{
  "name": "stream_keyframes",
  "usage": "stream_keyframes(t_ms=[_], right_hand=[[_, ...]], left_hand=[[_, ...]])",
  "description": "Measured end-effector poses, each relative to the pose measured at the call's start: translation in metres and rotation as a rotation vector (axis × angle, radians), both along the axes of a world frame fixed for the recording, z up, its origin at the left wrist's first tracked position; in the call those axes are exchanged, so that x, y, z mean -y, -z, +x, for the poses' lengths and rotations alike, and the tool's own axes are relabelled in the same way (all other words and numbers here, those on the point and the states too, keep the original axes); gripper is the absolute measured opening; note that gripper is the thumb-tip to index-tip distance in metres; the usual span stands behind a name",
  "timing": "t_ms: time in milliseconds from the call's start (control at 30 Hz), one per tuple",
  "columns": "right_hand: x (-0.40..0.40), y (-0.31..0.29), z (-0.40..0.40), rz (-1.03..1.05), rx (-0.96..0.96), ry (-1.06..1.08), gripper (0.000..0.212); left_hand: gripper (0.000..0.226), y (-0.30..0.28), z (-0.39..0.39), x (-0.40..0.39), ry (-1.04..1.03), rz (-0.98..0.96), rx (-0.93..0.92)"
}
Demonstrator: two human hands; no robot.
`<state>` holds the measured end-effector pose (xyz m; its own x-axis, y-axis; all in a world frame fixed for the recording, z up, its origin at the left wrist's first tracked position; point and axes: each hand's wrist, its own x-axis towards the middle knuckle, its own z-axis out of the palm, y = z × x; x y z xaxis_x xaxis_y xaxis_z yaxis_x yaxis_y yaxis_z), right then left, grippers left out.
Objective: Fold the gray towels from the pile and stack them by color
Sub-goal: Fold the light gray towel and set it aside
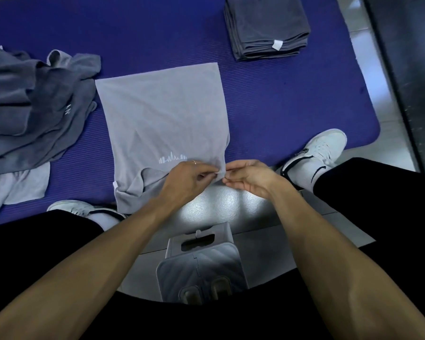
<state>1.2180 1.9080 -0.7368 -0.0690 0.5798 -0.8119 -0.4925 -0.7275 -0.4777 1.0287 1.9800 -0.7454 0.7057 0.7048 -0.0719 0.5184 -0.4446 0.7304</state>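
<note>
A light gray towel (165, 114) with a small white skyline print lies spread on the blue mat (292, 99), its near edge rumpled. My left hand (187, 179) and my right hand (249, 177) meet at the towel's near right corner, and each pinches the fabric there. A neat stack of folded dark gray towels (265, 25) sits at the far right of the mat. At the left lies an unfolded pile of dark gray towels (32, 106), with a light gray towel (15, 190) poking out beneath it.
My feet in white sneakers rest at the mat's near edge, one on the left (84, 209) and one on the right (317, 150). A gray plastic stool (201, 261) stands between my legs on the tiled floor. A dark wall runs along the right.
</note>
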Motion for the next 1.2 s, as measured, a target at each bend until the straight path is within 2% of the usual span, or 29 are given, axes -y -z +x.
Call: stream_keyframes(t_ms=[133,300,433,567,700,767,867,1000,1100,1200], right_hand=[[0.003,-0.004,0.002,-0.050,0.092,0.038,0.021],[0.007,-0.008,0.000,-0.032,0.082,0.016,0.014],[0.007,-0.008,-0.003,-0.014,0.114,-0.006,0.008],[0.004,-0.006,-0.006,0.014,0.318,-0.077,0.020],[0.000,-0.004,-0.018,0.263,0.734,-0.424,0.028],[-0.004,-0.004,-0.029,0.375,0.907,-0.594,0.023],[-0.016,-0.002,-0.054,0.464,1.031,-0.801,0.019],[-0.032,-0.006,-0.099,0.484,1.261,-1.286,0.030],[-0.036,-0.003,-0.125,0.547,1.421,-1.448,0.029],[-0.035,0.003,-0.138,0.529,1.466,-1.572,0.031]], left_hand=[[0.020,-0.002,0.004,0.009,-0.004,0.023,0.039],[0.037,0.000,0.001,0.021,0.043,0.020,-0.017],[0.035,0.003,0.000,0.021,0.049,-0.005,-0.031],[0.021,0.011,-0.004,0.017,0.053,0.040,-0.055],[0.025,0.022,-0.028,0.012,-0.031,0.027,-0.163],[0.024,0.024,-0.044,0.010,-0.138,-0.017,-0.208],[0.023,0.022,-0.070,0.008,-0.336,-0.111,-0.268],[0.024,0.018,-0.111,0.016,-0.549,-0.173,-0.358],[0.024,0.019,-0.144,0.028,-0.670,-0.212,-0.423],[0.016,0.026,-0.168,0.039,-0.829,-0.265,-0.439]])
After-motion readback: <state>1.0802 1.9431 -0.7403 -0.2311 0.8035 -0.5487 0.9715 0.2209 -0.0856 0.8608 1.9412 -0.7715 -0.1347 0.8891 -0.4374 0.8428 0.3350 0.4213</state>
